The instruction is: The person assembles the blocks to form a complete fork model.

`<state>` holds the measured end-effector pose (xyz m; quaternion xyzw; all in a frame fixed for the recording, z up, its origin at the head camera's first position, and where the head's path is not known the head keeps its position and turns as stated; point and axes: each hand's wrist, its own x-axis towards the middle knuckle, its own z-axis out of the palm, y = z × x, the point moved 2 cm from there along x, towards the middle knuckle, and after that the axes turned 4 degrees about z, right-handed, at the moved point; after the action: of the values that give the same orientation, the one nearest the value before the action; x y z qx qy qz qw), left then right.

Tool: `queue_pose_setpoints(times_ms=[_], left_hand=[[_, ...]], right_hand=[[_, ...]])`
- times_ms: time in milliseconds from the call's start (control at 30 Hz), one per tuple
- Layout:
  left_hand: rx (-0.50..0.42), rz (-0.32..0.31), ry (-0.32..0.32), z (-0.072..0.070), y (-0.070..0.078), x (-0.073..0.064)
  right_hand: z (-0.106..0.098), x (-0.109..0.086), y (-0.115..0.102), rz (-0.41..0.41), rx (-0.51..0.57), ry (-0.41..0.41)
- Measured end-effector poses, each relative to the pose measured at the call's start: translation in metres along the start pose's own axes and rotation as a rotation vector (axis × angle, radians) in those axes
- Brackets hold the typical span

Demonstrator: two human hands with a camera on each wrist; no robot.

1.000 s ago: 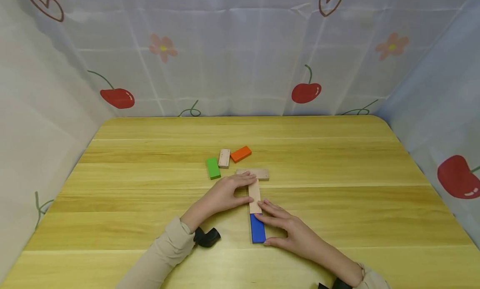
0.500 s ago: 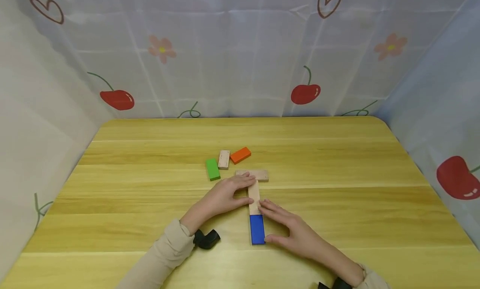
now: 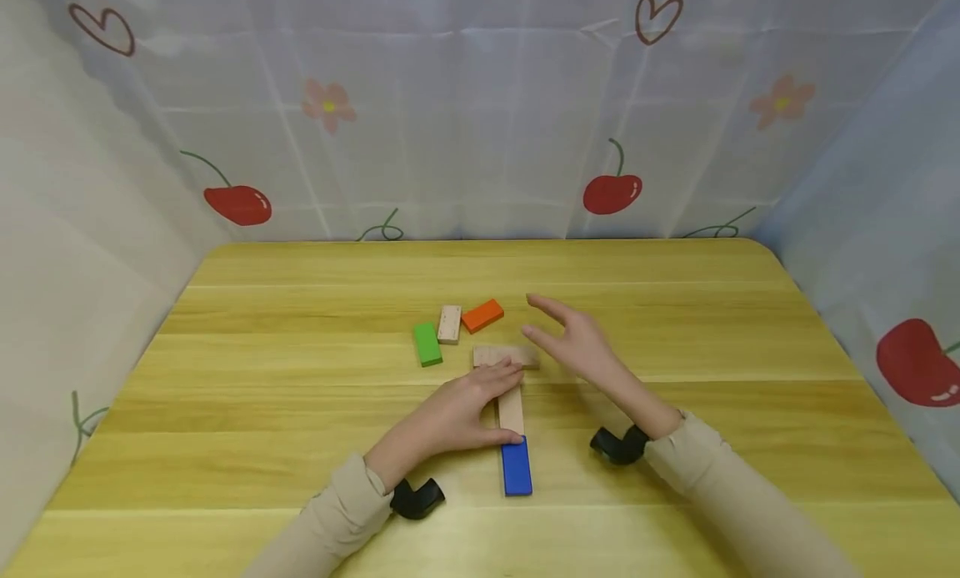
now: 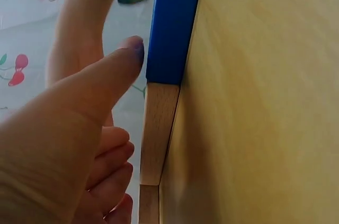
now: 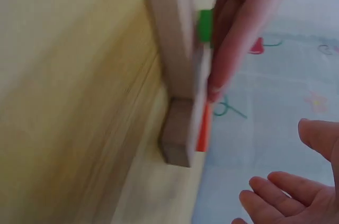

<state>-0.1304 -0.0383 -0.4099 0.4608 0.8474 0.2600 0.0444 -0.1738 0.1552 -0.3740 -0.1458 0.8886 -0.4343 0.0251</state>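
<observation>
Flat wooden blocks form a T in the head view. A plain block [image 3: 491,355] lies crosswise at the top, a lengthwise plain block [image 3: 511,415] runs down from it, and a blue block [image 3: 517,471] continues the stem. My left hand [image 3: 459,407] rests over the stem, fingertips at the crosspiece and thumb at the seam with the blue block. That seam shows in the left wrist view, where the blue block [image 4: 172,33] meets the plain one [image 4: 160,134]. My right hand [image 3: 583,344] is right of the crosspiece, fingers spread and holding nothing.
Beyond the T lie a green block [image 3: 427,345], a small pale block [image 3: 450,324] and an orange block [image 3: 483,315]. They sit close together on the wood-grain table [image 3: 225,444]. A printed curtain [image 3: 465,128] stands behind the table's far edge.
My right hand has left the stem's right side and moved forward, past the crosspiece's right end. My left hand has shifted slightly right and its thumb nearer, down to the blue block's edge.
</observation>
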Motion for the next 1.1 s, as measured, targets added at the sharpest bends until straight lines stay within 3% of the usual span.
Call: queue_pose_setpoints(times_ms=[200,400,633,800,1100], left_hand=[[-0.007,-0.006,-0.013,0.004,-0.001,-0.001],[-0.006,-0.014,-0.020,0.005,-0.002,-0.002],[-0.018,0.007,-0.003,0.003,-0.002,-0.003],[0.025,0.029,0.019,0.003,-0.004,-0.003],[0.067,0.036,0.032,0.003,-0.006,-0.003]], right_hand=[[0.026,0.039,0.007,0.021,-0.089,-0.094],[0.048,0.055,0.004,0.085,-0.181,-0.155],[0.062,0.065,-0.005,0.106,-0.289,-0.124],[0.068,0.069,-0.007,0.082,-0.353,-0.087],[0.068,0.068,-0.003,0.068,-0.295,-0.036]])
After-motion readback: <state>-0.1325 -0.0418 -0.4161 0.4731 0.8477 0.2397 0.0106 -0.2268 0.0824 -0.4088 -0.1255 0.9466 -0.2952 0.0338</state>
